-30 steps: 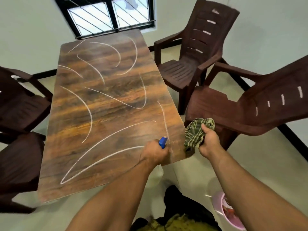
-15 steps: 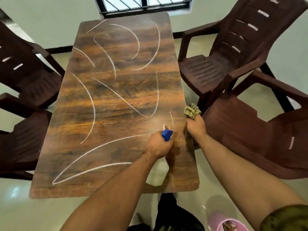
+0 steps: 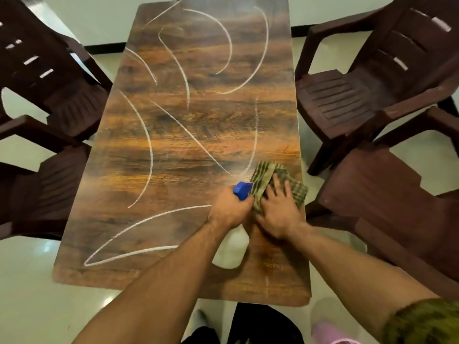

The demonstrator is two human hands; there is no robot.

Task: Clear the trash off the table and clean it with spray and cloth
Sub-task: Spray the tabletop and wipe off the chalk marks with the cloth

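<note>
A wood-grain table (image 3: 173, 150) carries several curved white chalk lines (image 3: 146, 145). My left hand (image 3: 229, 211) grips a white spray bottle (image 3: 232, 249) with a blue nozzle (image 3: 243, 190), held over the table's near right part. Right beside it, my right hand (image 3: 279, 212) lies with fingers spread flat on a green checked cloth (image 3: 267, 175), pressing it onto the table near the right edge. The cloth covers the lower end of one chalk line.
Two dark brown plastic chairs (image 3: 367, 100) stand along the right side and two more chairs (image 3: 49, 95) along the left. A pink bin (image 3: 330, 333) sits on the pale floor at the bottom right. A black skirting runs along the far wall.
My right hand brought the bunched cloth from beside the table edge onto the tabletop and flattened it there. The view shifted over the table; the spray bottle stayed in my left hand.
</note>
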